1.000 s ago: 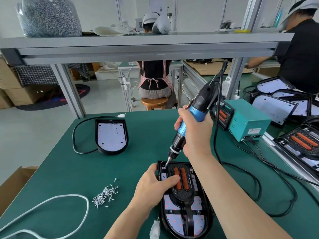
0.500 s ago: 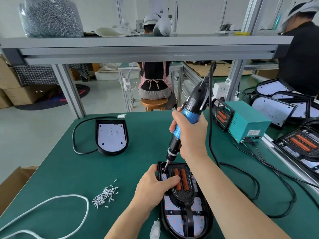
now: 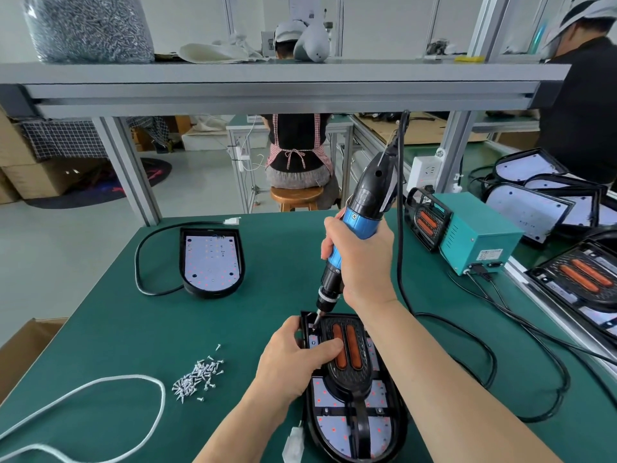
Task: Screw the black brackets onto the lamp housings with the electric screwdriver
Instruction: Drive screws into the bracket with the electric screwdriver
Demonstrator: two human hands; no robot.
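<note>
Right in the middle of the near worktop (image 3: 117,329) lies the lamp housing (image 3: 380,392), rounded end toward the near edge, with the black bracket (image 3: 350,375) laid on top of it, its two orange strips showing. The left hand (image 3: 293,365) comes in from the near left and grips the lamp housing: thumb laid across the bracket, fingers curled over the housing's left rim. Above it the right hand (image 3: 362,262) is wrapped tight round the blue grip of the electric screwdriver (image 3: 362,208), wrist bent, forearm crossing over the housing's right side. The tool leans, top to the far right, and its bit points down into the housing's far-left corner, just beside the left hand's fingers. Whether the bit sits on a screw is too small to tell. To the left, near the left forearm, a loose pile of screws (image 3: 197,379). Far left, well apart, a second housing (image 3: 211,259) lies without a bracket.
</note>
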